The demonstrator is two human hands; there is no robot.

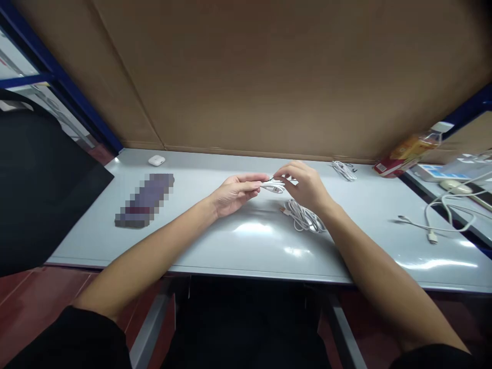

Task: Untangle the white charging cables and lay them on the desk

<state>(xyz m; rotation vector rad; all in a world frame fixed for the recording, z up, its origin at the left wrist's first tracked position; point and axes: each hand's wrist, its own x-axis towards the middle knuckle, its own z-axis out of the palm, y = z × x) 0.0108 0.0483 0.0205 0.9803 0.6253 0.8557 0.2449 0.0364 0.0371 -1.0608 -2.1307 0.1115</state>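
My left hand (235, 193) and my right hand (305, 185) meet above the middle of a pale grey table (238, 241). Both pinch a small coiled white cable (273, 186) held between them, just above the surface. My left fingers close on its left end, my right fingers close on its right side. A second white cable bundle (303, 218) lies loose on the table right below my right wrist.
A white earbud case (156, 160) and a blurred dark oblong (144, 201) lie at the left. Another coiled cable (344, 170) lies at the back right, a loose white cable (442, 218) at the far right. A tilted bottle (413, 148) and cardboard wall (269, 77) stand behind.
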